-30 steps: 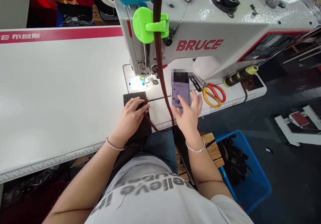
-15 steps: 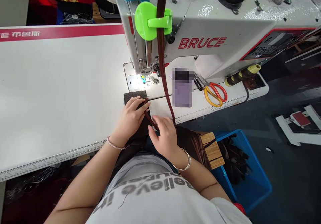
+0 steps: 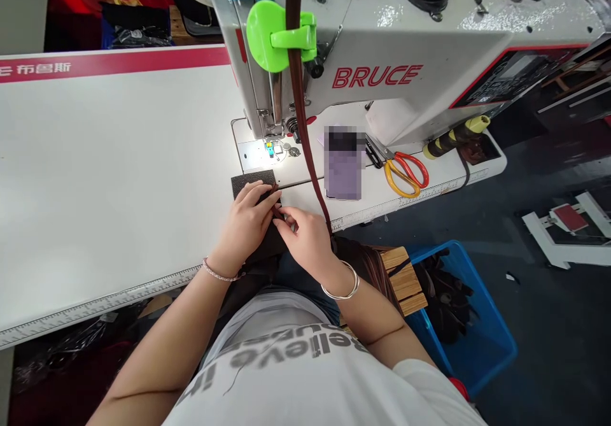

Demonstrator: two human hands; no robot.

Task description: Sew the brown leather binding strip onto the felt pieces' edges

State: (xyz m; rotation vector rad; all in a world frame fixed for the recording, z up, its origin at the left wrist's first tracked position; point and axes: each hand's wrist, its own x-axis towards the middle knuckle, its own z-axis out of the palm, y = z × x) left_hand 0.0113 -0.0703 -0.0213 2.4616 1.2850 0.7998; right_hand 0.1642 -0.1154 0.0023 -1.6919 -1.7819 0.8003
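A dark brown fabric piece (image 3: 252,180) lies on the white sewing table, just in front of the needle plate. My left hand (image 3: 245,223) rests on top of it with fingers curled, pressing it down. My right hand (image 3: 305,238) sits beside the left one, its fingertips pinching the end of a narrow brown strap (image 3: 300,104) at the fabric's right edge. That strap runs up through a green clip (image 3: 277,34) on the white sewing machine (image 3: 405,50).
A phone (image 3: 342,166) lies flat under the machine arm, with yellow-and-red scissors (image 3: 403,168) to its right. The white table (image 3: 109,158) spreads to the left. A blue bin (image 3: 458,311) with dark pieces stands on the floor at right, beside a wooden seat (image 3: 403,283).
My right hand left the phone, swung left to the fabric and took hold of the strap end beside my left hand. The left hand stayed on the fabric.
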